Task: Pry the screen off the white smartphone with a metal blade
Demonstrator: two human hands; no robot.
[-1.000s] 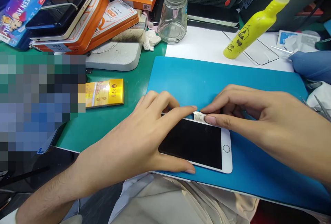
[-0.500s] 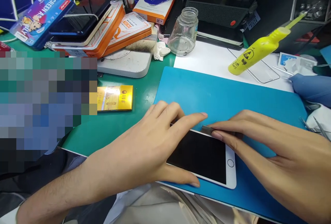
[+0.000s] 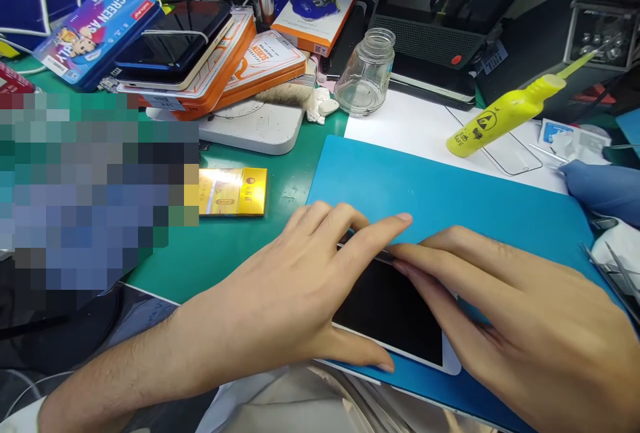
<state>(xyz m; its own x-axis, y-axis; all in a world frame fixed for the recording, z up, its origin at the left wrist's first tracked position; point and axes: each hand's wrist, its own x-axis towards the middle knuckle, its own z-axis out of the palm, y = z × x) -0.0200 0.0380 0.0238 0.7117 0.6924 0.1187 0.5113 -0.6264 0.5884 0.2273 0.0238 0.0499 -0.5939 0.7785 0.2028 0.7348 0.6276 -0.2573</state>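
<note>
A white-framed smartphone point(image 3: 400, 320) with a black screen lies flat on a blue mat point(image 3: 370, 173). My left hand point(image 3: 300, 286) is closed over one end of it, the thumb along the near edge and the fingers at the far edge. The index finger stretches out past the far edge. My right hand point(image 3: 505, 313) pinches a thin grey metal blade point(image 3: 385, 256) between thumb and fingers, at the phone's far long edge. Most of the blade is hidden, so I cannot tell whether it is in the seam. My right hand covers the home-button end.
Behind the mat stand a glass jar point(image 3: 365, 76) and a yellow squeeze bottle point(image 3: 505, 116). A gold packet point(image 3: 233, 192) lies left of the mat, below stacked orange boxes point(image 3: 265, 70). Tweezers point(image 3: 620, 263) rest at the right edge. The left side is blurred out.
My right hand has slid the blade left along the phone's far edge, closer to my left index finger. It now covers the home button. My left hand keeps its hold.
</note>
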